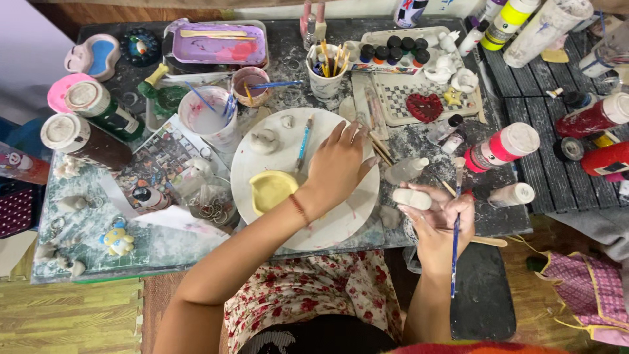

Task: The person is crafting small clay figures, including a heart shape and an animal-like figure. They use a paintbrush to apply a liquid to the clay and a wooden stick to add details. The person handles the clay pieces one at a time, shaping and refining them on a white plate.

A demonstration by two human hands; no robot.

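Head view: I see my left hand (pixel 337 164) with fingers spread wide on the round white plate (pixel 341 223) on the counter (pixel 164 246). My right hand (pixel 438 219) holds two things: one small white plaster figure (pixel 412 198) and one blue-handled brush (pixel 455 246). One cup (pixel 325 84) holds several brushes.

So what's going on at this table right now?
A person sits at a cluttered craft table. The right hand holds a small white unpainted figurine together with a blue-handled paintbrush. The left hand reaches across a round white palette plate, toward brushes lying at its edge. A yellow dish sits on the plate, with paint bottles and water cups around.
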